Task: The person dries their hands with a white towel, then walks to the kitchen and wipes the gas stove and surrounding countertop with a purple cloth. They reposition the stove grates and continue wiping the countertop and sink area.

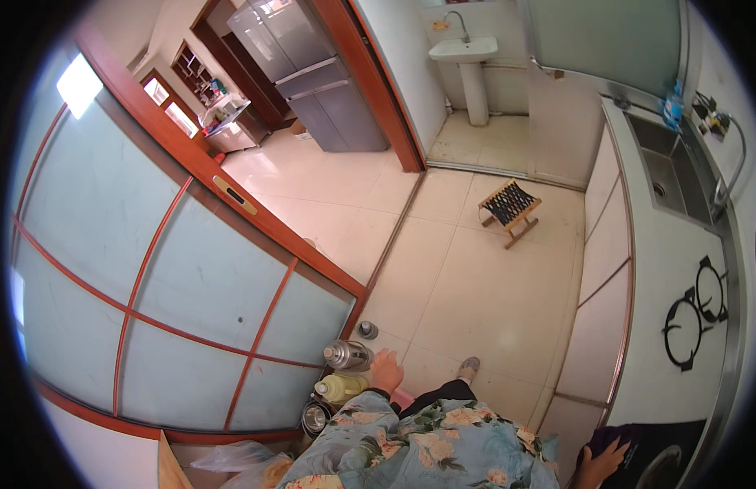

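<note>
My left hand hangs over the floor beside a steel vacuum flask, its fingers slightly apart and nothing visible in them. On the counter at the lower right, my right hand presses on a dark purple cloth. That cloth lies at the edge of a black glass cooktop, which runs out of view at the bottom. Below my left hand, a pale yellow flask stands near the glazed sliding door. Part of a pink object shows between my sleeve and leg.
Gas burner pan supports rest on the white countertop. Farther along are a steel sink and a blue bottle. A folding stool stands on the tiled floor. The sliding door borders the left, with a plastic bag below.
</note>
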Demonstrator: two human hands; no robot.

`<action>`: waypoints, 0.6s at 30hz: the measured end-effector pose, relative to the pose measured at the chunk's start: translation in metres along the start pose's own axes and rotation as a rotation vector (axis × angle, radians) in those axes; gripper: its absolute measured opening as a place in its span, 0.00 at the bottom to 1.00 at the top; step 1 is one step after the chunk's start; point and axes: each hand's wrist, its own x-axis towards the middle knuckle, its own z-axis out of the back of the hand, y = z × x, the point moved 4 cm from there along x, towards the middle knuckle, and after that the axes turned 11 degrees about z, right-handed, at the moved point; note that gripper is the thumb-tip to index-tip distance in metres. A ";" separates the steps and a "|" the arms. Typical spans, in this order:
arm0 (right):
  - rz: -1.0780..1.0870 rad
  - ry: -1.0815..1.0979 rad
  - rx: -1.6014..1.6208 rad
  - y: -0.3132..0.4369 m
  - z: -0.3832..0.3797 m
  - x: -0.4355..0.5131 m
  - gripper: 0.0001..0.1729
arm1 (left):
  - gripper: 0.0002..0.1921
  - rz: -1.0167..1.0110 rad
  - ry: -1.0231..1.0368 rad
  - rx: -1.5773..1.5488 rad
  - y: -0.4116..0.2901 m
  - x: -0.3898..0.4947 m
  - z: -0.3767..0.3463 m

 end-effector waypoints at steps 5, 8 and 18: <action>0.015 0.016 -0.114 0.016 0.000 0.034 0.47 | 0.27 -0.071 -0.080 -0.031 -0.027 0.060 0.014; -0.093 -0.076 0.015 0.017 -0.018 0.091 0.53 | 0.26 -0.063 -0.058 -0.048 -0.023 0.082 0.018; -0.065 -0.047 -0.100 0.044 -0.024 0.250 0.52 | 0.26 0.161 0.044 0.004 0.012 0.120 0.025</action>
